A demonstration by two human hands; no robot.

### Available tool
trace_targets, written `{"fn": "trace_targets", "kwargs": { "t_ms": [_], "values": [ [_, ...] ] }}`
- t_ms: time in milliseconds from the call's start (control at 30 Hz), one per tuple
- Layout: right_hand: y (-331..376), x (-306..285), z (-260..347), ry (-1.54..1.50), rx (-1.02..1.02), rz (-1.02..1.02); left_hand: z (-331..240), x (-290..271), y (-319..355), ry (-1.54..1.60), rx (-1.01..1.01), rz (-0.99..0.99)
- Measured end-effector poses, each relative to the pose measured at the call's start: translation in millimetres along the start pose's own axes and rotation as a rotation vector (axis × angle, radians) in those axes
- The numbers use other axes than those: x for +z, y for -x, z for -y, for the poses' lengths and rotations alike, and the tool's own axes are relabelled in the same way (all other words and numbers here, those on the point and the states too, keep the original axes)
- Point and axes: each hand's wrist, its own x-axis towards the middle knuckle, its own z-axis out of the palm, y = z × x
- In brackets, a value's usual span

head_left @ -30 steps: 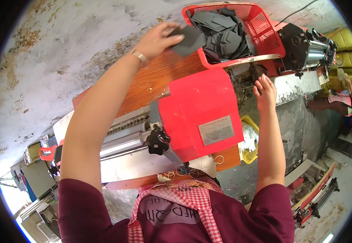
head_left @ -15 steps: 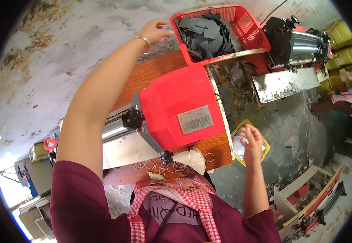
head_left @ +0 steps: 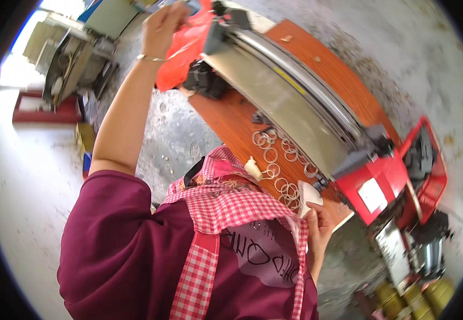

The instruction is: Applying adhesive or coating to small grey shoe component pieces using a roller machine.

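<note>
My left hand (head_left: pixel 166 25) is raised at the upper left beside a red plastic bag (head_left: pixel 189 50). Its fingers look bent but are smeared by motion, and whether they touch the bag I cannot tell. Low at the table's near right corner, my right hand (head_left: pixel 320 223) has its fingers curled together. A cream-coloured piece (head_left: pixel 310 195) lies right at its fingertips; what the fingers hold, if anything, is hidden. Several thin white rings (head_left: pixel 270 155) lie loose on the wood-patterned table (head_left: pixel 223 114), with a small cream scrap (head_left: pixel 252 168) near my apron.
A long roller machine (head_left: pixel 301 85) with a red end housing (head_left: pixel 373 186) spans the table. Beyond it stands a red basket (head_left: pixel 438 184) with dark grey sheets (head_left: pixel 418 154). A dark bundle (head_left: pixel 206 80) sits by the red bag. Another machine (head_left: pixel 431 253) is at lower right.
My view has turned left, toward the machine's other end. My left hand has gone from beside the red basket to the red bag. My right hand has come in to the cream piece.
</note>
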Motion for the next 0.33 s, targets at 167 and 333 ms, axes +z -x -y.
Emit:
{"fn": "trace_targets", "kwargs": {
  "t_ms": [167, 333],
  "values": [
    [-38.8, 113.4, 11.4, 0.295, -0.052, 0.273, 102.0, -203.0, 72.0, 0.108, -0.380, -0.608],
    [-82.5, 251.8, 22.2, 0.511, -0.077, 0.379, 194.7, -284.6, 108.4, -0.048, -0.535, -0.625]
  ]
}}
